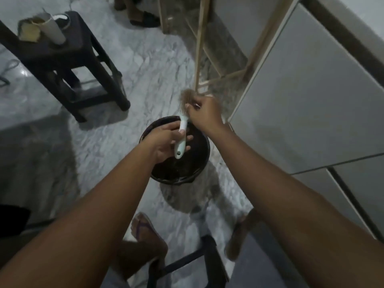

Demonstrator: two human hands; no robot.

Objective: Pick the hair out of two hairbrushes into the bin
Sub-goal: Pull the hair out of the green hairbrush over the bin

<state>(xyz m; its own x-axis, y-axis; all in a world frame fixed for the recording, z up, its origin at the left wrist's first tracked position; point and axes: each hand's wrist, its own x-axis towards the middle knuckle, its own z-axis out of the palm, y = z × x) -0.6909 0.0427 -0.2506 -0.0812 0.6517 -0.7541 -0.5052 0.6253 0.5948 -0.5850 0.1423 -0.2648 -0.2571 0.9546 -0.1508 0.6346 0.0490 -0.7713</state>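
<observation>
My left hand [166, 142] grips the pale green handle of a hairbrush [180, 140] over a round black bin [199, 163] on the floor. The brush head points away from me and is mostly hidden behind my right hand [204, 113]. That hand is pinched on a tuft of brownish hair [186, 97] that stands up above the brush head, just beyond the bin's far rim. The hand and the tuft are blurred. A second hairbrush is not in view.
A dark stool [79, 59] at the upper left carries a roll of paper and a bowl. A wooden rack [209, 48] stands beyond the bin, white cabinets [311, 90] at the right. My sandalled feet [145, 231] and another stool [187, 267] are below.
</observation>
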